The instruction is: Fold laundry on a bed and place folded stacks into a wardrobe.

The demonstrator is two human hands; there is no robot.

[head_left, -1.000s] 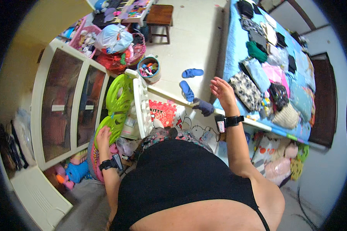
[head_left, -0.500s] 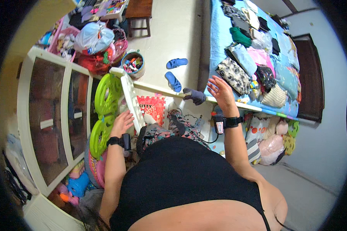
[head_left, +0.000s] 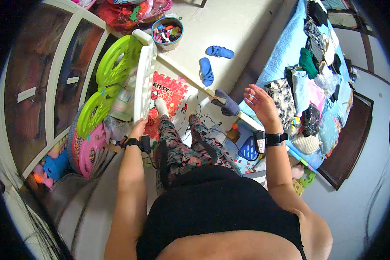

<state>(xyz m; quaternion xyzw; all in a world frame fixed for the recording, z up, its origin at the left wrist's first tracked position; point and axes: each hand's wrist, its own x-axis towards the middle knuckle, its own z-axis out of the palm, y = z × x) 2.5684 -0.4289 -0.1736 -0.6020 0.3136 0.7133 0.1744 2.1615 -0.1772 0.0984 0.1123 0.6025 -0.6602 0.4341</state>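
Observation:
My left hand (head_left: 138, 128) is at the near end of a white slatted plastic panel (head_left: 145, 73). Its fingertips seem to touch the panel, but the fingers are foreshortened and their grip cannot be made out. My right hand (head_left: 262, 106) hangs in the air with fingers apart and nothing in it. Close to it, a dark grey cloth (head_left: 225, 103) is draped over a pale rail (head_left: 182, 77). The patterned fabric (head_left: 281, 99) on the bed lies beyond that hand. Both wrists wear black straps with small devices.
Green plastic pieces (head_left: 117, 63) and a pink one (head_left: 92, 149) stand beside a glass-door cabinet (head_left: 52, 108). A bucket (head_left: 167, 43) of small items and blue slippers (head_left: 206, 71) are on the floor. Clothes cover the bed (head_left: 271, 65). My feet are on a red-and-white mat (head_left: 167, 86).
My left hand has come down to the near end of the white panel; its fingers were spread before. My right hand stays raised and open. The view has turned, showing more of my legs.

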